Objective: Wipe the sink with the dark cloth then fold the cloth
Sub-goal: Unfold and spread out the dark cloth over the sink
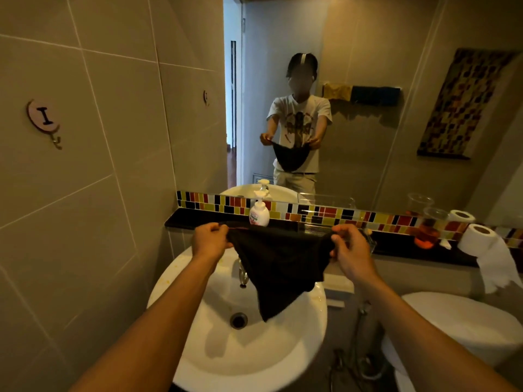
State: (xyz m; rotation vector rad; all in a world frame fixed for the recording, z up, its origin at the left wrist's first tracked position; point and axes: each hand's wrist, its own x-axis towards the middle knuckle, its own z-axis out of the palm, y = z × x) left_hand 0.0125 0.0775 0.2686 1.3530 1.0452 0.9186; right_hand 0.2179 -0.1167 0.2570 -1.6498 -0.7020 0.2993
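The dark cloth (280, 267) hangs spread above the white round sink (198, 360), its lower corner dangling near the drain (238, 320). My left hand (210, 240) pinches the cloth's upper left corner. My right hand (349, 250) pinches the upper right corner. Both hands hold the top edge taut at about the height of the black ledge. The cloth hides most of the chrome tap (243, 274). Small yellowish specks show on the sink's left rim.
A soap pump bottle (259, 212) stands on the black ledge (181, 219) behind the cloth. Toilet paper rolls (481, 239) and an orange bottle (427, 232) sit to the right. A white toilet (458, 326) is at the lower right. The mirror (368, 108) reflects the person; tiled wall on the left.
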